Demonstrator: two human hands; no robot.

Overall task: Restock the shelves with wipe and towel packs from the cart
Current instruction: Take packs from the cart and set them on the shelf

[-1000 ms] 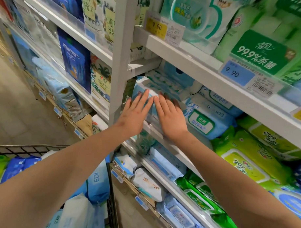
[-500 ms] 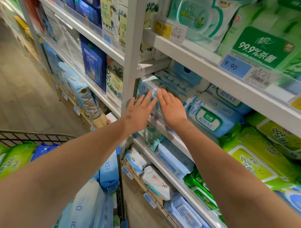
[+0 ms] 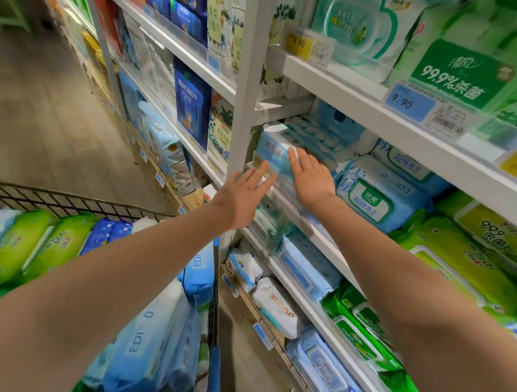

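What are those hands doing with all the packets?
A person is filling a shop shelf with wipes. The right hand lies flat on a light blue pack, as if pushing it into place. The left hand is open at the pack's front edge. More green and blue packs wait in the cart below.

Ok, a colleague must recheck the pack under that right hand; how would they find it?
Start at the white upright post. On the shelf right of it, under the yellow 9.90 tag, lies a pale blue wipe pack, the right hand flat on it. Its neighbour bears a green-edged label; this one shows none.
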